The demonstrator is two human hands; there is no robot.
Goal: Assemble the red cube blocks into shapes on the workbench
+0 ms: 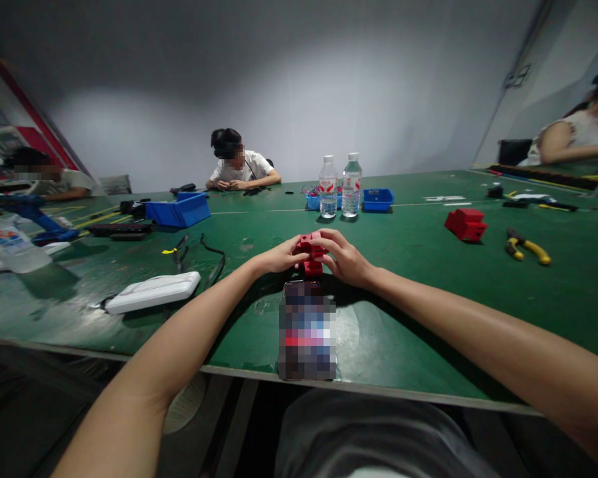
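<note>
Between my two hands is a red block-shaped part (311, 267) with small dark holes in its upper face. My left hand (285, 255) grips it from the left, and my right hand (346, 257) has its fingers curled over the top and right side. The fingers hide much of the part, so its full shape does not show. Just on the near side of it, a phone (307, 332) lies flat with its screen lit and blurred. A similar red block (466, 226) rests on the table to the right, out of reach of my fingers.
Yellow-handled pliers (528, 247) lie right on the green table (408, 332). Two water bottles (327, 189) stand beyond my hands by a small blue bin (377, 199). At left are a white device (154, 291), black straps (213, 259) and a larger blue bin (179, 209). Several people sit around.
</note>
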